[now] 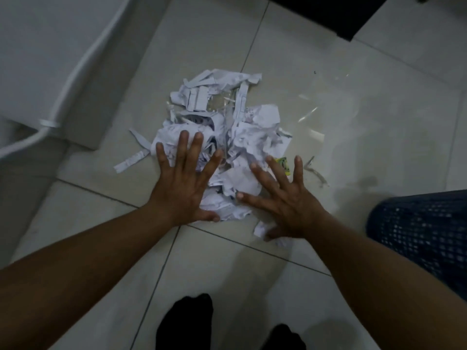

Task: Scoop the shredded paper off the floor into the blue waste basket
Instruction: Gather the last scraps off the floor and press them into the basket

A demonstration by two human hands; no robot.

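Observation:
A heap of white shredded paper (222, 114) lies on the pale tiled floor in the middle of the view. My left hand (183, 183) is spread flat, palm down, over the heap's near left side. My right hand (283, 198) is spread the same way over its near right side, with a small scrap under its heel. Neither hand holds anything. The blue mesh waste basket (424, 231) stands at the right edge, close to my right forearm, and is partly cut off by the frame.
A white cabinet or appliance (50, 66) with a pale rim fills the upper left. A dark mat or furniture edge (328, 13) runs along the top. A loose paper strip (131, 160) lies left of the heap. My two dark-socked feet (187, 322) stand at the bottom.

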